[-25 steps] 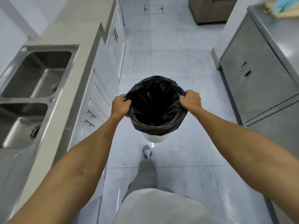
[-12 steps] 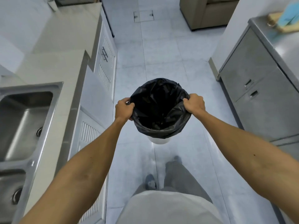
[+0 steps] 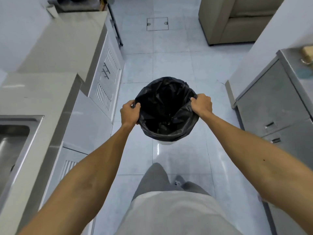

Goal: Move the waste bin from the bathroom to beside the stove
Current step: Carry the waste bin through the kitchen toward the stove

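I carry a white waste bin [image 3: 165,142] lined with a black bag [image 3: 166,109] in front of me, above the tiled floor. My left hand [image 3: 129,112] grips the bin's left rim through the bag. My right hand [image 3: 201,105] grips the right rim the same way. Only a sliver of the white body shows under the bag. A dark stove [image 3: 76,5] appears at the far end of the left counter, blurred and partly cut off.
A pale counter [image 3: 50,53] with white louvred cabinets [image 3: 108,73] runs along the left, with a steel sink [image 3: 15,146] near me. Steel cabinets [image 3: 271,102] stand on the right. A beige sofa [image 3: 233,19] and a floor hatch [image 3: 157,23] lie ahead.
I have walked forward along the aisle with the bin held in both hands. The sink has slid back toward me and the far end of the counter has come into view.
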`<state>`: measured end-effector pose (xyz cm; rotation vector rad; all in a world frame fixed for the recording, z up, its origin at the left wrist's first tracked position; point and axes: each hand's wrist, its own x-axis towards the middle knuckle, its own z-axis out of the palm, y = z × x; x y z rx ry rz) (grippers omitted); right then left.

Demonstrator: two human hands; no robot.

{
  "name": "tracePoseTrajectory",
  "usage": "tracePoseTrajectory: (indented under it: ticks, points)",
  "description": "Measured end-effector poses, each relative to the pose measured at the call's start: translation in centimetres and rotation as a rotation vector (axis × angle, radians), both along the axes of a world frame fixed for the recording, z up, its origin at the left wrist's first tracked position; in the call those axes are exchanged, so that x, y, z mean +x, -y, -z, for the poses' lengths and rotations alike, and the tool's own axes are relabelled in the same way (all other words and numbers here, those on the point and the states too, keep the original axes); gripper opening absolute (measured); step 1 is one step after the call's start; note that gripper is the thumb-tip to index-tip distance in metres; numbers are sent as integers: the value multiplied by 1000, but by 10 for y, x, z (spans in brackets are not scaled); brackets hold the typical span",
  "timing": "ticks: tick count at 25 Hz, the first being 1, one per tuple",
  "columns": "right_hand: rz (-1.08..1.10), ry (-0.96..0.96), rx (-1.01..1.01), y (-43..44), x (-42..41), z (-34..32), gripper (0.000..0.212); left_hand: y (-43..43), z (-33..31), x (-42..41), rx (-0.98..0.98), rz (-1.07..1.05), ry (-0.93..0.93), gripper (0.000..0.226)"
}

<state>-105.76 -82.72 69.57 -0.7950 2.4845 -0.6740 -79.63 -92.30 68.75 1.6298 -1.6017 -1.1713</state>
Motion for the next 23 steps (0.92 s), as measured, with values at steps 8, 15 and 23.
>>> tracePoseTrajectory:
  ticks: [8,15,23]
  points:
    - [-13,16,20,186,-82,20,31,191,32,-86,36,-39,28,26]
    - [-24,-8,-39,371,-138,11,26,388,14,-137,1,170,30,39]
    - [-3,3,-51,544,-205,20,27,572,20,-201,9,205,66,39]
